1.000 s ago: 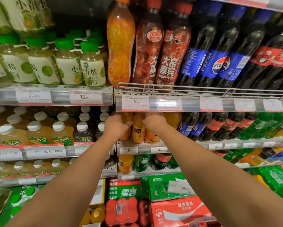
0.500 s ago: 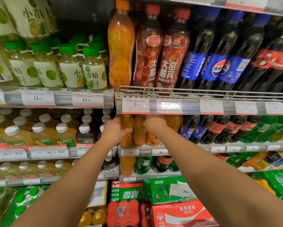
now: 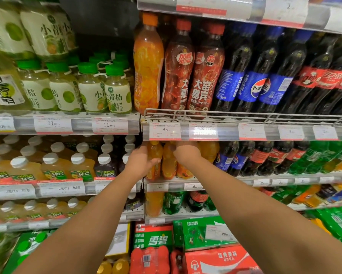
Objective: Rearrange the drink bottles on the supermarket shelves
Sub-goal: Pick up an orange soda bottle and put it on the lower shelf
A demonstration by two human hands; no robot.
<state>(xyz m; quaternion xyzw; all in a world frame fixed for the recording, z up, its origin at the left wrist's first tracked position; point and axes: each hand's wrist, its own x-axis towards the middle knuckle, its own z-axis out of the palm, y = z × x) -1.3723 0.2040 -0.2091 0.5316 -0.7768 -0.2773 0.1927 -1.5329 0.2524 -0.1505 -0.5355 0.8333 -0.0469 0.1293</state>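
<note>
Middle shelf (image 3: 205,179) at centre, stocked. Left hand (image 3: 140,164) gripping orange bottle (image 3: 155,153) at nine o'clock of the group. Right hand (image 3: 187,153) at three o'clock, grip hidden: cannot tell. Advisable: keep upright, slide level, clear overhead rail.

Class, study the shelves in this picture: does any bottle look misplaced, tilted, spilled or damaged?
Nothing looks spilled or damaged. One oddity: a single tall orange soda bottle stands alone on the upper shelf beside the red-brown bottles, unlike the grouped Pepsi bottles. Below, the left hand grips a small orange bottle.
</note>
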